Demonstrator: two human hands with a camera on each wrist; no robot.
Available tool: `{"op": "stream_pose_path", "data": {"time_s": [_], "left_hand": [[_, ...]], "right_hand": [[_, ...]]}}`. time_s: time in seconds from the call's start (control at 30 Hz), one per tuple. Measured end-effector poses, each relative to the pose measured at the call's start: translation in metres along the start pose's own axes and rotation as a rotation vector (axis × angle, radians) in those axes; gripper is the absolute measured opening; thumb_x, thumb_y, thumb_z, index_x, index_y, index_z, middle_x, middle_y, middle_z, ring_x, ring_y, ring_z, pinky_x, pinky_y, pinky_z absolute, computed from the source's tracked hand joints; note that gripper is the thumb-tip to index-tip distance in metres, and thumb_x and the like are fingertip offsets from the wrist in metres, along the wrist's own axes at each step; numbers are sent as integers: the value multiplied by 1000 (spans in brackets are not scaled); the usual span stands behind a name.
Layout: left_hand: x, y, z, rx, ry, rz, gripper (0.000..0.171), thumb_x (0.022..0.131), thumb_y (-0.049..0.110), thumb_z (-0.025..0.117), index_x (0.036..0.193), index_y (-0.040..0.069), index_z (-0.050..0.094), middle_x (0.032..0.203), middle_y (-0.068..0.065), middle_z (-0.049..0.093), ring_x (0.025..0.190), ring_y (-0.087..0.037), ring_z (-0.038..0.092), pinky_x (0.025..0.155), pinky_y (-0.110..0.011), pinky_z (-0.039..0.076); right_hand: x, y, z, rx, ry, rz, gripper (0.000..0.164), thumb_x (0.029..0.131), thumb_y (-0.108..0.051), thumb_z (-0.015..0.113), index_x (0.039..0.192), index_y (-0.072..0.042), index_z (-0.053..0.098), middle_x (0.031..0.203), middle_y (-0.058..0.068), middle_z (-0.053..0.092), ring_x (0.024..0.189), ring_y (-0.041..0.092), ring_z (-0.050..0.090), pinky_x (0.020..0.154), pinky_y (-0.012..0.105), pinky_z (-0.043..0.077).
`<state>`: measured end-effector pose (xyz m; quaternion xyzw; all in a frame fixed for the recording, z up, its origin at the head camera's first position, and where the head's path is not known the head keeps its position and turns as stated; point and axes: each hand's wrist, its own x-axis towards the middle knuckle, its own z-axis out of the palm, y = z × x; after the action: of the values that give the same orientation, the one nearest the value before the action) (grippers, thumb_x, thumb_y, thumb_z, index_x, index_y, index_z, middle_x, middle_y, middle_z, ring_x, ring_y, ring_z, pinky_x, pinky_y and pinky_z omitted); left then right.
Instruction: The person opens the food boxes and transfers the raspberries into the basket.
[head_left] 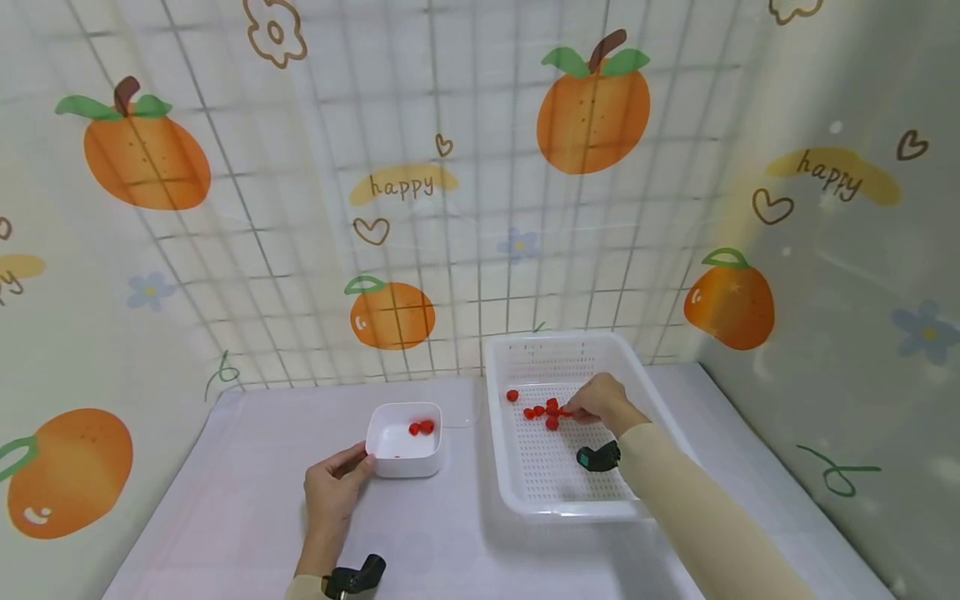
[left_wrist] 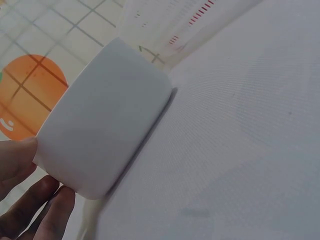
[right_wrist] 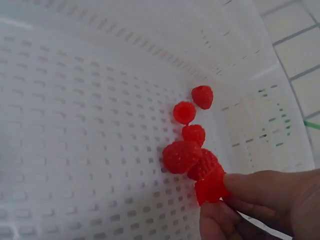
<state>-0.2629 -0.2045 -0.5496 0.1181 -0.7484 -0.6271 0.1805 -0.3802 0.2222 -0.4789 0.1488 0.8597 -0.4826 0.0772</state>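
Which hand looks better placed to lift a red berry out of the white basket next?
Probably the right hand: it is inside the white basket and pinches a red berry, close to other berries. The left hand is outside the basket, holding the small white container.

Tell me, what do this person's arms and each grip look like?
The left sleeve and right sleeve are plain pale cream. The left grip and right grip wear no gloves. The left wrist device and right wrist device are black and curved; the right has a small green patch. No cables show.
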Motion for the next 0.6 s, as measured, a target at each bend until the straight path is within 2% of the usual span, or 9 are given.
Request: {"op": "stream_pose_path", "data": {"time_s": [0.1,0.27,0.43,0.6], "left_hand": [[0,0,-1,3,0,5,31,87,3,85,117,-1,79,113,-17,78,109,-31,71,78,-9,52],[0,1,-1,-6,2,10,31,86,1,85,115,-3,78,111,-19,78,105,-29,72,77,-10,54],[0,2,-1,-2,-6,0,31,87,2,84,117,-1,78,114,-18,77,109,-30,71,78,-10,53],[0,3,-1,-4,-11,-16,31,87,3,84,118,0,79,114,-17,77,109,-31,70,78,-9,53]], "right_hand": [[4,5,1,-55,-15,18,18,83,2,83,94,9,71,74,14,72,61,21,72,63,33,64],[5,9,5,-168,-30,36,17,82,-1,85,90,8,72,72,14,73,63,21,73,66,33,64],[-3,6,6,-204,-20,13,17,84,-2,83,90,8,71,76,16,73,68,25,73,71,36,65],[-7,1,5,-183,5,5,18,85,-2,82,94,8,70,80,18,72,70,27,73,72,36,64]]}}
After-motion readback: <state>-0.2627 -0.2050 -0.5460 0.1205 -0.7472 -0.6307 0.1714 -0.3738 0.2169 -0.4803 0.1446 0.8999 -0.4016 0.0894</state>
